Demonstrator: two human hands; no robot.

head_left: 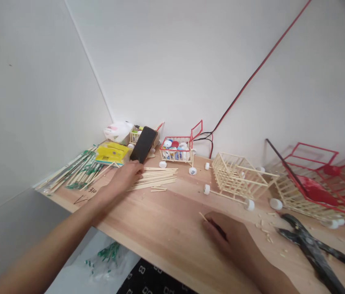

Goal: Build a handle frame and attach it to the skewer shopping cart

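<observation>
My left hand is stretched out to the left ends of a pile of thin wooden sticks, just below a black phone that leans upright. Its fingers are curled in, and what they grip is hidden. Near the front of the table, my right hand is closed, pinching a thin wooden stick whose tip shows past the fingertips. Two short sticks lie below the pile. Beyond the right hand stands a small cart built of sticks, with white caps as wheels.
Packaged chopsticks and a yellow wipes pack lie at left. A red-rimmed cart full of bottle caps stands by the wall. At right are black-handled pliers, stick scraps and red-topped carts. A plastic bag sits below the table edge.
</observation>
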